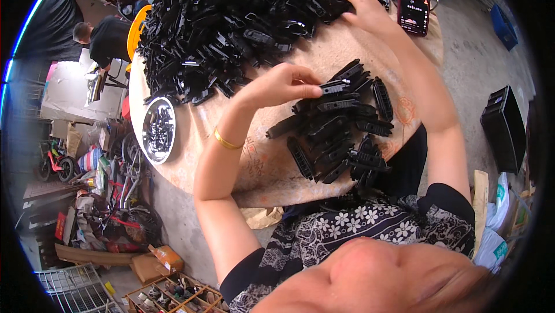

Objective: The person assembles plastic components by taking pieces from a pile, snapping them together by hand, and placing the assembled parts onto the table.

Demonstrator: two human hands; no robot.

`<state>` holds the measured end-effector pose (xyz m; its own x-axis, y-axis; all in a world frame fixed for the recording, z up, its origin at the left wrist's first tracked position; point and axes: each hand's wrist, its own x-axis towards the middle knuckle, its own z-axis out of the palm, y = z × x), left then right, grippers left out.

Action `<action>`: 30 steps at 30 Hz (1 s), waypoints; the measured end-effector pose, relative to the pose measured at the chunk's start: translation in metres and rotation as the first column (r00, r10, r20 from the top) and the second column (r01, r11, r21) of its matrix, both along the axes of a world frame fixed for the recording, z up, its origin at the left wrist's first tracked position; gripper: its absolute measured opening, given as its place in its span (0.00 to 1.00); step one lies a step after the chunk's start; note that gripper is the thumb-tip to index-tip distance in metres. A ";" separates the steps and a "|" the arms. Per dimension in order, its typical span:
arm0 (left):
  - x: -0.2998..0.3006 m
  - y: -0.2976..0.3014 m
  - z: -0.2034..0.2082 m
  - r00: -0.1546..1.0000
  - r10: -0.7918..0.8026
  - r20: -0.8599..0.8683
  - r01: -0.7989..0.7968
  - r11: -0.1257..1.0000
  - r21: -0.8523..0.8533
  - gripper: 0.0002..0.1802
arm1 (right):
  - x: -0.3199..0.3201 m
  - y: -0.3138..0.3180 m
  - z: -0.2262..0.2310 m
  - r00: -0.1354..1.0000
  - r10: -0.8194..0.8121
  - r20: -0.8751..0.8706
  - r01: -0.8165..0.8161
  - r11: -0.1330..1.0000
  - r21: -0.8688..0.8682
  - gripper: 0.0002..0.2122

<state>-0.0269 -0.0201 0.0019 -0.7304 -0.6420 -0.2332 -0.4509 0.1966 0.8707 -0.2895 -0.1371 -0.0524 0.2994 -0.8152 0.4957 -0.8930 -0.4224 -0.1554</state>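
Note:
My left hand (283,86) pinches a slim black plastic part (335,86) between thumb and fingers, above a small pile of similar black parts (332,131) near the table's front. My right hand (367,11) reaches to the right edge of a large heap of black plastic parts (231,18). Its fingers and thumb are apart at the heap, and no part shows clearly between them. A round metal dish (172,148) with small dark and shiny pieces stands at the left of the cloth-covered table (199,134).
A phone (411,1) with a lit screen stands at the table's far right. A black crate (504,131) sits on the floor at right. Bicycles and clutter (124,197) fill the left floor. At far left a person in black (110,38) bends over.

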 end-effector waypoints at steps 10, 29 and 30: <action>-0.027 -0.064 -0.022 0.780 0.565 0.270 0.119 0.290 -0.950 0.15 | 0.028 0.027 0.017 0.990 0.130 0.058 -0.137 0.981 0.140 0.16; -0.025 -0.069 -0.015 0.782 0.449 0.432 0.396 0.178 -0.901 0.12 | 0.035 0.049 0.044 0.590 0.240 0.771 -0.606 0.763 0.226 0.20; -0.026 -0.068 -0.014 0.781 0.451 0.432 0.396 0.177 -0.901 0.12 | 0.038 0.048 0.041 0.589 0.242 0.771 -0.607 0.763 0.224 0.20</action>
<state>-0.0526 -0.0883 -0.0120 -0.7125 -0.6466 0.2724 -0.6943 0.5935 -0.4071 -0.2513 -0.0889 -0.0113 0.4067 -0.8466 0.3434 -0.1873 -0.4451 -0.8757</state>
